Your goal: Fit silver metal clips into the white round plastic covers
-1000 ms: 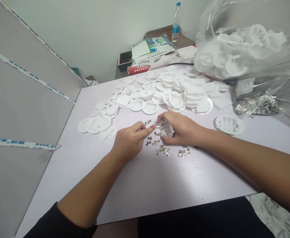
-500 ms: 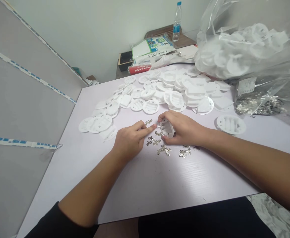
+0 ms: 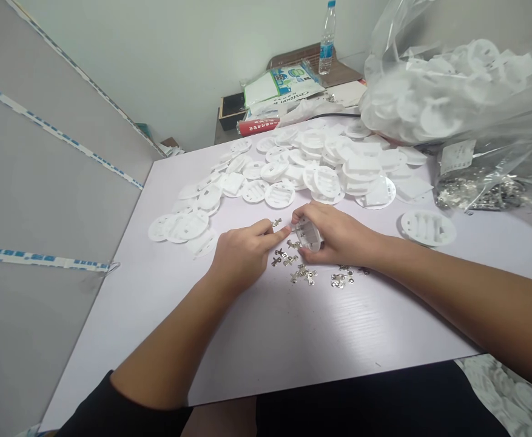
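My right hand (image 3: 338, 232) grips a round white plastic battery holder (image 3: 310, 238) by its rim, tilted so that its slotted inside faces left. My left hand (image 3: 242, 252) is closed, its index finger stretched to the holder's left edge. At that fingertip a small metal contact is pinched, mostly hidden by the finger. Below and between the hands, small metal contacts (image 3: 304, 274) lie loose on the table, with another little group (image 3: 341, 279) just under my right wrist.
Many white holders (image 3: 279, 195) are heaped across the table (image 3: 266, 340). One lone holder (image 3: 428, 228) lies to the right. Clear bags of holders (image 3: 443, 97) and metal parts (image 3: 479, 191) stand at the right back. Behind are a water bottle (image 3: 327, 39) and a grey partition (image 3: 42, 200) at left.
My left fingertip has pressed slightly closer to the holder's edge, so less of the metal contact shows. The whole view has shifted a little; my right hand keeps its grip.
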